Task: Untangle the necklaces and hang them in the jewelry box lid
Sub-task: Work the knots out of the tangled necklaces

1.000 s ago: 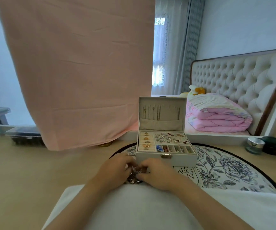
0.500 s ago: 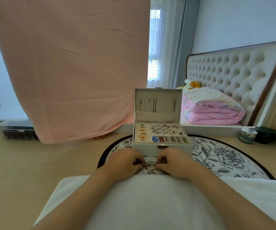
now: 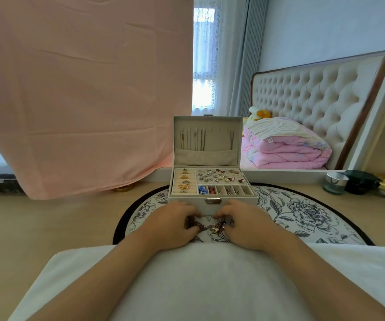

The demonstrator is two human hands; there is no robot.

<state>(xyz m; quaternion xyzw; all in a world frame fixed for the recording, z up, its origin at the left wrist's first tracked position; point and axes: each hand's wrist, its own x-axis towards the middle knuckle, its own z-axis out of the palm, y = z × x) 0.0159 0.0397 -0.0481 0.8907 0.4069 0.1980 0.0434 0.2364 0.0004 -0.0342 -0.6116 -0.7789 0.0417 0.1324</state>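
Head view. The left hand (image 3: 170, 224) and right hand (image 3: 244, 224) lie side by side on a round flowered mat (image 3: 302, 214), their fingers curled inward. Each hand pinches one end of the tangled necklaces (image 3: 210, 227), a small knot of gold and dark chain stretched between the two hands. The tangle sits just in front of the jewelry box (image 3: 194, 200), close to its front wall and latch. The box stands open on the mat. Its lid (image 3: 212, 126) is upright, with several thin chains (image 3: 196, 140) hanging inside above a fabric pocket. The tray below holds rings and earrings. A pink cloth (image 3: 82, 89) hangs to the left, and small jars (image 3: 335, 183) stand to the right.
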